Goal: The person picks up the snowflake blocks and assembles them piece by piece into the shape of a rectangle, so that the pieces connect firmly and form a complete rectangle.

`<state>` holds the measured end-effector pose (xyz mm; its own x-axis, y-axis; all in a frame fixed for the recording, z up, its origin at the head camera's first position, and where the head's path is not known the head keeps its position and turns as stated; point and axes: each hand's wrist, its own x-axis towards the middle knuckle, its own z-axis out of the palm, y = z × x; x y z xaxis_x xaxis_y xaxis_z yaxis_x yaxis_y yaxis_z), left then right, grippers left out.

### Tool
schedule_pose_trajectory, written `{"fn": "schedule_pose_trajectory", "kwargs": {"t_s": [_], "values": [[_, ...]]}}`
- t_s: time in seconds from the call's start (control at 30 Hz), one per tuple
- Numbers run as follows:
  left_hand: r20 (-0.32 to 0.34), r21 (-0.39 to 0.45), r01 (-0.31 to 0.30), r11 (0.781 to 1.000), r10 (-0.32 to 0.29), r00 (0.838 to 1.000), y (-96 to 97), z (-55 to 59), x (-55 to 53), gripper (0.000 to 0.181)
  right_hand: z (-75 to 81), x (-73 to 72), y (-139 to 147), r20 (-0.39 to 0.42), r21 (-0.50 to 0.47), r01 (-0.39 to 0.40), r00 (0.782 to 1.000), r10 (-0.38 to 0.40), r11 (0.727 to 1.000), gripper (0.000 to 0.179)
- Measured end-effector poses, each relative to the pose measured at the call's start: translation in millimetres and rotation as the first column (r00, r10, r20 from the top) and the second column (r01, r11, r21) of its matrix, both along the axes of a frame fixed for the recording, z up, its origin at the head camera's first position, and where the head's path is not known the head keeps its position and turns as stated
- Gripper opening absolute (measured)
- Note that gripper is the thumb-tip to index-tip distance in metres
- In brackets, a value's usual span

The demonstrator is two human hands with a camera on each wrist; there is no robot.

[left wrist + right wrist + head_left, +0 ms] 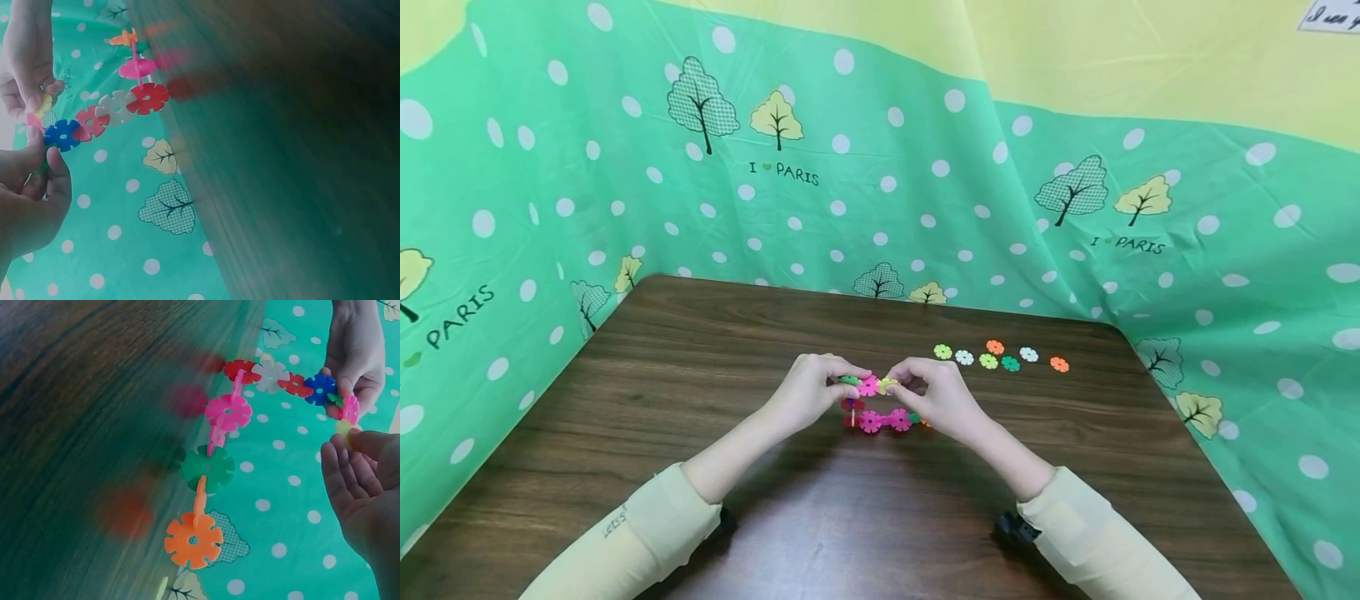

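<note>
A chain of notched, flower-shaped plastic discs hangs between and below the two hands. My left hand (805, 393) pinches its upper end near a green disc (849, 380) and a pink disc (868, 386). Thumb and fingers of my right hand (942, 402) pinch a yellow disc (345, 432) against that pink disc; whether they are locked together cannot be told. From the left hand a blue disc (62, 134), a red one (92, 122), a white one (115, 107) and another red one (149, 99) run down. Pink discs (229, 412), a green disc (208, 469) and orange discs (193, 540) follow.
Several loose discs lie on the brown wooden table (700, 333) beyond the right hand, among them a white (1029, 354), a dark green (1011, 364) and an orange one (1059, 364). A green dotted cloth (865, 208) hangs around the table's far and side edges.
</note>
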<state>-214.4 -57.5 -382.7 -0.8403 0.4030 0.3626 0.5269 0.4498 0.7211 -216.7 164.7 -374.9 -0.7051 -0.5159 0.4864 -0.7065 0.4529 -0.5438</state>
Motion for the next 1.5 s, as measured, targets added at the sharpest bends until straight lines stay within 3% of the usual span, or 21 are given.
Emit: {"fn": "schedule_pose_trajectory", "kwargs": {"t_s": [0.43, 0.7, 0.87, 1.03, 1.33, 1.5], "values": [[-0.087, -0.031, -0.019, 0.999, 0.016, 0.996, 1.2, 1.2, 4.5, 0.023, -8.0, 2.2, -2.1, -0.05, -0.014, 0.001, 0.999, -0.002, 1.0, 0.01], [-0.116, -0.034, -0.006, 0.999, 0.002, 0.993, 1.0, -1.2, 3.6, 0.024, -7.7, -0.9, 2.2, -0.027, -0.001, 0.011, 1.0, -0.011, 1.0, 0.016], [-0.088, -0.034, -0.015, 0.999, 0.011, 0.996, -0.4, -1.4, 2.9, 0.024, -0.1, -2.7, 12.1, 0.021, 0.027, 0.02, 1.0, -0.02, 0.999, 0.022], [-0.008, -0.046, -0.029, 0.999, 0.029, 1.0, -4.0, -1.1, 2.6, 0.026, 12.0, -4.3, 31.5, 0.007, 0.079, 0.075, 0.997, -0.075, 0.994, 0.03], [0.041, -0.05, -0.042, 0.998, 0.044, 0.998, -6.7, -1.9, 2.1, 0.029, 31.3, -13.9, 81.1, -0.129, 0.167, 0.139, 0.985, -0.119, 0.976, 0.047], [0.048, -0.059, -0.044, 0.997, 0.047, 0.998, -6.1, -0.8, 2.6, 0.029, 36.1, -18.4, 114.0, -0.173, 0.208, 0.237, 0.964, -0.203, 0.949, 0.054]]}}
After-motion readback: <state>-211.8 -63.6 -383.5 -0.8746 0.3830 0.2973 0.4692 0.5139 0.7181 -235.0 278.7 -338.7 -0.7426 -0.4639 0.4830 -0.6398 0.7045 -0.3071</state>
